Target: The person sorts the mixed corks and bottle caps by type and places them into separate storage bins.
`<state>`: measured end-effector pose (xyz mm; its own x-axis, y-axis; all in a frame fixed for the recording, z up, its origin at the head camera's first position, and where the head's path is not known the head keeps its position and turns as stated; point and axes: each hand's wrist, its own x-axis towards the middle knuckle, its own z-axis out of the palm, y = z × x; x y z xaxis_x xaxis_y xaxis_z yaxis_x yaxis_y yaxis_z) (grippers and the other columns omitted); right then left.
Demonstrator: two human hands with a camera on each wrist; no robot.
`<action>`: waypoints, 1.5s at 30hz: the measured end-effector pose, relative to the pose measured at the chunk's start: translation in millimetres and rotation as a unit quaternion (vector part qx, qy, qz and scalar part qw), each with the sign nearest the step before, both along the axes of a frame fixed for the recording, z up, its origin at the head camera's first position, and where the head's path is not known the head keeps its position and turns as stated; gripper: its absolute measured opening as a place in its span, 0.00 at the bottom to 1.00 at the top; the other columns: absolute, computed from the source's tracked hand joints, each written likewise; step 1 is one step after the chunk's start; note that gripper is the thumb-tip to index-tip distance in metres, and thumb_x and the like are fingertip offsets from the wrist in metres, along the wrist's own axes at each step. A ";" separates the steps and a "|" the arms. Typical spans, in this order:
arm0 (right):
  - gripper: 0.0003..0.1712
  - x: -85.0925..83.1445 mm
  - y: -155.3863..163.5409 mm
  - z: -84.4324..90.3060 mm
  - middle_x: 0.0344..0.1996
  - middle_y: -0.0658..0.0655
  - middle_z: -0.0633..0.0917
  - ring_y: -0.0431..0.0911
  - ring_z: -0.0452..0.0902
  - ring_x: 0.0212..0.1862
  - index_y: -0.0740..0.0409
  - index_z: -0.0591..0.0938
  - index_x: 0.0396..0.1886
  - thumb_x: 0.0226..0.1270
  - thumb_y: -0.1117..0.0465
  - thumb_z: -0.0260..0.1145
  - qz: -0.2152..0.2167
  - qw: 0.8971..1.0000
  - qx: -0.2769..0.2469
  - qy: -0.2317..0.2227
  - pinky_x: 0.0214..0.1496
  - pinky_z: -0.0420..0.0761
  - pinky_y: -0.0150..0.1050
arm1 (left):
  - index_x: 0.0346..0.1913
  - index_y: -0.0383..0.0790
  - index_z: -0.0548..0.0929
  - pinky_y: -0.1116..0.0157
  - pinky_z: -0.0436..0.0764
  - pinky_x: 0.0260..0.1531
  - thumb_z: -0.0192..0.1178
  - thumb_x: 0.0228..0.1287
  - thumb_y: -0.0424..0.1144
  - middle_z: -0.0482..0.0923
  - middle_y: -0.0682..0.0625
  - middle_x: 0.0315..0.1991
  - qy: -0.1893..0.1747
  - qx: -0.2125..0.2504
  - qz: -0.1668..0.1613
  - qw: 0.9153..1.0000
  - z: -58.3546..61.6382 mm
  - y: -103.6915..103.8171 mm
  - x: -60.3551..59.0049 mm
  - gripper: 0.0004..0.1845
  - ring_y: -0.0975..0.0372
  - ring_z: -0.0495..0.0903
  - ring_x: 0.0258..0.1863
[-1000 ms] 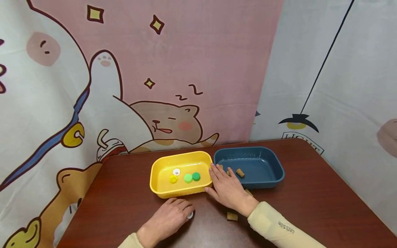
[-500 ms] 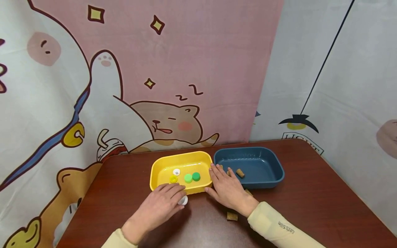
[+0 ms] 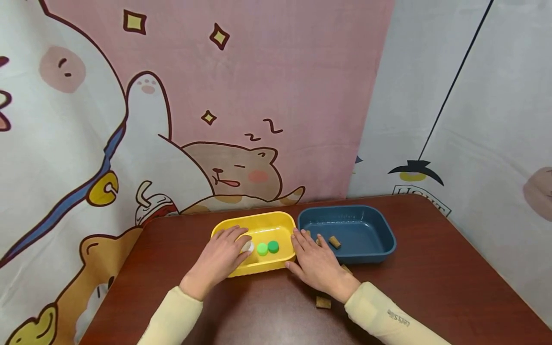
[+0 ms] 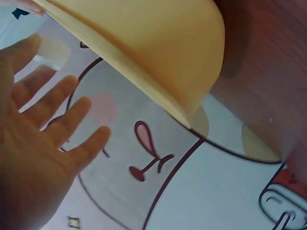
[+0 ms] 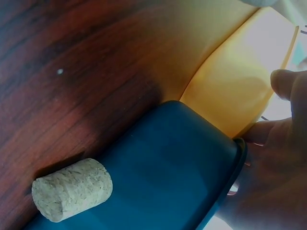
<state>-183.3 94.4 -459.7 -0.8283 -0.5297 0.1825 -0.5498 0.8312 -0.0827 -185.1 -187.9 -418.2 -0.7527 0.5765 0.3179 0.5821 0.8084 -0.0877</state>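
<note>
My left hand [image 3: 222, 254] is over the left part of the yellow tray [image 3: 276, 218]. In the left wrist view its thumb and index finger pinch a white bottle cap [image 4: 53, 51], while the other fingers are spread. A light green cap [image 3: 262, 249] and a dark green cap [image 3: 273, 247] lie in the tray beside this hand, which hides the tray's left side. Fingers extended, my right hand [image 3: 316, 263] rests where the yellow tray meets the blue tray [image 3: 366, 256]. In the right wrist view it reaches over both rims.
Inside the blue tray lie a cork [image 3: 334, 242] and others partly behind the right fingers. On the brown table [image 3: 267, 311], one cork [image 3: 323, 302] lies near the right wrist and another [image 5: 72, 189] beside the blue tray's near wall. A cartoon-print curtain [image 3: 319, 96] hangs behind.
My left hand has carried the white bottle cap from the table in front, up over the near rim and above the yellow tray. My right hand has stayed in place.
</note>
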 end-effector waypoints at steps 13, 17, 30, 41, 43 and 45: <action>0.43 0.3 0.7 -1.9 0.77 0.64 0.66 0.58 0.64 0.77 0.66 0.70 0.76 0.78 0.36 0.56 -0.002 1.000 0.003 0.014 0.73 0.64 0.65 | 0.53 0.44 0.90 0.35 0.68 0.65 0.71 0.67 0.44 0.79 0.43 0.64 -0.147 0.001 0.070 0.987 -17.6 8.0 -33.0 0.14 0.46 0.74 0.67; 0.43 0.4 0.7 -1.7 0.78 0.63 0.66 0.58 0.63 0.77 0.66 0.70 0.76 0.78 0.37 0.57 -0.006 1.000 0.002 0.008 0.73 0.64 0.65 | 0.55 0.45 0.89 0.32 0.64 0.66 0.70 0.68 0.43 0.78 0.42 0.66 -0.182 0.005 0.075 0.980 -18.4 9.9 -36.5 0.15 0.44 0.70 0.69; 0.43 -1.6 34.1 20.3 0.81 0.57 0.60 0.58 0.57 0.80 0.57 0.63 0.82 0.79 0.37 0.57 -0.023 0.997 -0.078 -0.006 0.74 0.61 0.67 | 0.76 0.44 0.72 0.28 0.54 0.69 0.65 0.70 0.58 0.61 0.39 0.78 -0.116 0.059 0.106 0.986 -22.6 -0.2 -17.9 0.38 0.38 0.55 0.78; 0.42 22.6 71.8 35.2 0.80 0.55 0.62 0.57 0.55 0.80 0.52 0.63 0.82 0.78 0.35 0.57 -0.009 0.996 -0.089 0.021 0.74 0.60 0.67 | 0.77 0.42 0.70 0.26 0.54 0.66 0.64 0.68 0.63 0.57 0.38 0.80 -0.050 0.094 0.119 0.987 -26.4 -13.5 12.7 0.42 0.37 0.54 0.79; 0.42 28.6 73.4 33.6 0.80 0.55 0.62 0.57 0.55 0.80 0.50 0.64 0.82 0.78 0.35 0.56 0.001 0.996 -0.083 0.024 0.73 0.62 0.67 | 0.76 0.42 0.71 0.25 0.55 0.66 0.64 0.67 0.63 0.57 0.38 0.80 -0.044 0.093 0.118 0.988 -27.4 -13.9 17.3 0.42 0.37 0.54 0.78; 0.41 35.9 74.3 31.4 0.80 0.53 0.62 0.55 0.54 0.81 0.47 0.65 0.82 0.78 0.33 0.54 0.011 0.997 -0.070 0.021 0.73 0.63 0.66 | 0.76 0.42 0.71 0.25 0.56 0.66 0.64 0.67 0.64 0.57 0.38 0.80 -0.039 0.093 0.115 0.988 -28.6 -13.4 21.8 0.42 0.37 0.55 0.78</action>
